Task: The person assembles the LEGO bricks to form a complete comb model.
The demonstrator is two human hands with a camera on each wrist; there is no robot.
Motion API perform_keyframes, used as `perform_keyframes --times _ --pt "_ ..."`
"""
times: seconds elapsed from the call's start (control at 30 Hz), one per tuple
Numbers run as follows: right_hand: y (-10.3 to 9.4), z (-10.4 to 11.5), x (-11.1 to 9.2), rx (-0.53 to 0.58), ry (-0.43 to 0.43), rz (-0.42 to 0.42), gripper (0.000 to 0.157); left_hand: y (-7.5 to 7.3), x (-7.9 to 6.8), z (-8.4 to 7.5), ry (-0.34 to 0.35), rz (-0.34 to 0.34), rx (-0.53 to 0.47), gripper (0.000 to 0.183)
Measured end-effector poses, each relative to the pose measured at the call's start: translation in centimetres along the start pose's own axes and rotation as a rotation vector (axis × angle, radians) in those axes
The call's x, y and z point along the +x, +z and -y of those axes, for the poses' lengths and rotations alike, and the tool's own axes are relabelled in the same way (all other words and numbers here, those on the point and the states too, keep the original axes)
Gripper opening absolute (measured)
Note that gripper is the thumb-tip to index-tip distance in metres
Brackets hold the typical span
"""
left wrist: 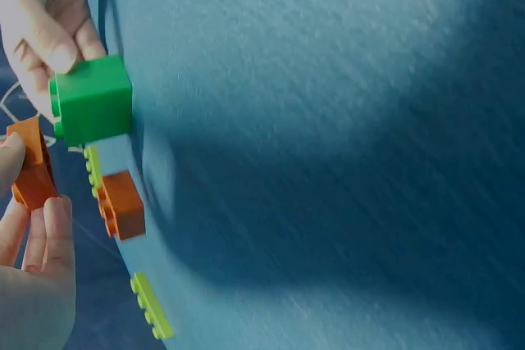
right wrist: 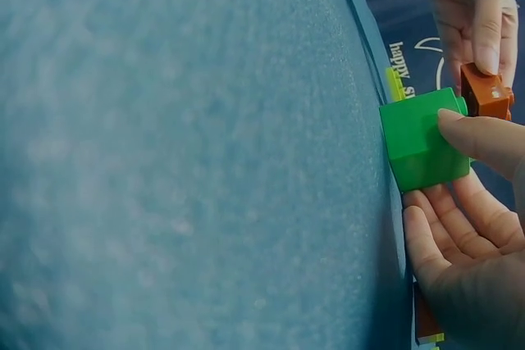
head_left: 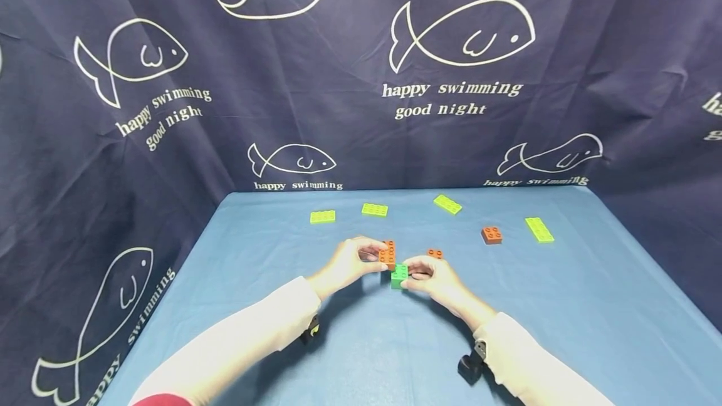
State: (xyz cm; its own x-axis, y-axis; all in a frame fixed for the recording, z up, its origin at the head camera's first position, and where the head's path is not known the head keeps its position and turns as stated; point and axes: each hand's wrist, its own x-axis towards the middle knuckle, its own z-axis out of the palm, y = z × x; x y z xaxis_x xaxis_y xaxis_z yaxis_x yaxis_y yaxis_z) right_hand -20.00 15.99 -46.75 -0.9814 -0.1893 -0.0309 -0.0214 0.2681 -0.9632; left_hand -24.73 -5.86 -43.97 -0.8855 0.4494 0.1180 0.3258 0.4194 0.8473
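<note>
Between the thumb and fingers of my left hand (head_left: 351, 263) is an orange toy building brick (head_left: 387, 255), studs up in the head view. My right hand (head_left: 437, 281) pinches a green brick (head_left: 398, 277) just right of it and nearer to me. In the left wrist view, the orange brick (left wrist: 34, 165) is tilted beside the green brick (left wrist: 94, 104), with a gap between them. From the right wrist, my thumb lies on the green brick (right wrist: 425, 141), and part of the orange brick (right wrist: 486, 94) shows behind it.
Another orange brick (head_left: 434, 254) lies just beyond my right hand, partly hidden. A reddish-brown brick (head_left: 492, 235) stands farther right. Several flat lime-green plates, including one at the left (head_left: 323, 217) and one at the right (head_left: 539, 230), lie across the blue tabletop (head_left: 361, 356).
</note>
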Motion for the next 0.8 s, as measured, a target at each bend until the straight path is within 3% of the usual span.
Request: perform_keyframes --times 0.43,0.8 --pt "-0.1 0.4 0.0 -0.005 -0.016 0.009 0.043 1.5 0.3 -0.7 0.043 0.021 0.028 0.033" --pt "-0.1 0.1 0.1 -0.021 0.007 -0.003 0.042 2.2 0.7 -0.3 0.070 0.027 0.050 0.032"
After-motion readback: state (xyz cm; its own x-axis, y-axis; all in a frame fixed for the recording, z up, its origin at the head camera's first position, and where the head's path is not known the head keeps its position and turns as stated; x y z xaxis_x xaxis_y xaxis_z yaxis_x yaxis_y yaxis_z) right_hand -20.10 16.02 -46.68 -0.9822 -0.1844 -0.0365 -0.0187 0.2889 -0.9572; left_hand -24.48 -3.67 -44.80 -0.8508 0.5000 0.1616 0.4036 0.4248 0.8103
